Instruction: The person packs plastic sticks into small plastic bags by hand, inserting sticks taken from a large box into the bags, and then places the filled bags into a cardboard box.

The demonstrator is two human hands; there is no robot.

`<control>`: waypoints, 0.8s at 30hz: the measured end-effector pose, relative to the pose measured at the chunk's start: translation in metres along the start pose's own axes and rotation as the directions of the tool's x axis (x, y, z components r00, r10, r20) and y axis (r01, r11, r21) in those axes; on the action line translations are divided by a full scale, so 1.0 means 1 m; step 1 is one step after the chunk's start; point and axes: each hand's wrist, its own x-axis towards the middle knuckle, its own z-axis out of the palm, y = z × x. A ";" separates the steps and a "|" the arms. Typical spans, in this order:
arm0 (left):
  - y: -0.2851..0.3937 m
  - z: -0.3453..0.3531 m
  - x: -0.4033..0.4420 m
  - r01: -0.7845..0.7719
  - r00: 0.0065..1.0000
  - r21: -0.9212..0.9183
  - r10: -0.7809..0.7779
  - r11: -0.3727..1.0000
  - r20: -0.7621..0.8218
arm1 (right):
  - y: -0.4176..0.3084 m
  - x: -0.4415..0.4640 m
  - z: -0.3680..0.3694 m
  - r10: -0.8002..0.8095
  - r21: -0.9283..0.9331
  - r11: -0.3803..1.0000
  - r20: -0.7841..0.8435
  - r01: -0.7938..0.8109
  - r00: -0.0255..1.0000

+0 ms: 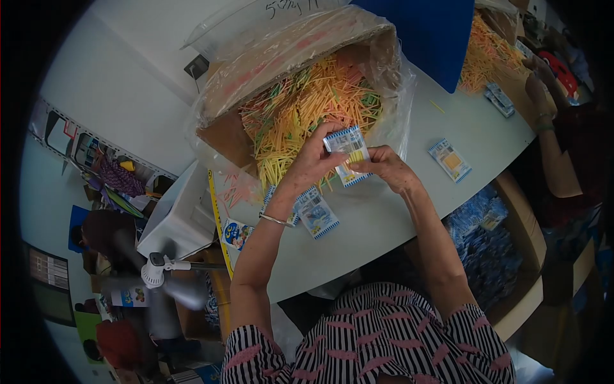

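Note:
Both my hands hold a small clear plastic packet (353, 142) with blue-and-white striped ends, in front of an open box of coloured sticks. My left hand (310, 163) grips its left side, with the thumb across the front. At the packet's lower right edge, my right hand (391, 169) pinches with thumb and finger. Something yellow shows inside the packet. Behind it, thin yellow, orange, green and pink sticks (320, 96) fill the plastic-lined cardboard box (220, 144). Below my left forearm, similar packets (318, 214) lie on the table.
On the grey table (377, 224), another packet (449, 160) lies to the right, and loose pink sticks (235, 192) lie left. A carton of blue packets (483, 237) stands below the table edge. A co-worker's arm (555, 153) is at right. A fan (153, 272) stands left.

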 end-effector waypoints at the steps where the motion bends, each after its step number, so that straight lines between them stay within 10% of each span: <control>1: 0.000 0.001 -0.001 0.001 1.000 -0.002 -0.001 1.000 -0.001 | 0.001 0.000 -0.001 -0.004 0.002 1.000 0.011 0.004 1.000; 7: 0.009 0.008 -0.004 -0.106 0.994 0.204 0.101 0.973 0.038 | -0.009 -0.016 -0.001 -0.027 -0.037 0.999 -0.024 0.026 0.999; 10: 0.015 0.006 -0.010 0.083 0.994 -0.126 -0.074 0.988 0.080 | -0.018 -0.040 -0.032 -0.091 -0.184 0.980 -0.099 0.072 0.991; 14: 0.008 -0.023 -0.038 0.091 0.996 0.045 -0.092 0.995 0.001 | -0.044 -0.090 -0.083 -0.161 -0.375 0.926 -0.272 0.050 0.949; 16: -0.010 -0.036 -0.063 -0.075 0.996 0.617 0.085 0.783 0.013 | -0.043 -0.103 -0.113 -0.138 -0.395 0.918 -0.302 0.007 0.943; 19: -0.029 -0.041 -0.094 0.070 0.994 0.791 -0.110 0.608 -0.003 | -0.035 -0.108 -0.132 -0.141 -0.655 0.747 -0.316 -0.109 0.938; 21: -0.033 -0.035 -0.106 0.144 0.985 0.819 -0.159 0.556 -0.065 | -0.026 -0.106 -0.128 -0.235 -0.871 0.224 -0.483 -0.437 0.843; 24: -0.050 -0.039 -0.108 0.240 0.960 0.804 -0.254 0.543 -0.116 | -0.015 -0.099 -0.118 -0.472 -0.864 -0.066 -0.414 -0.499 0.778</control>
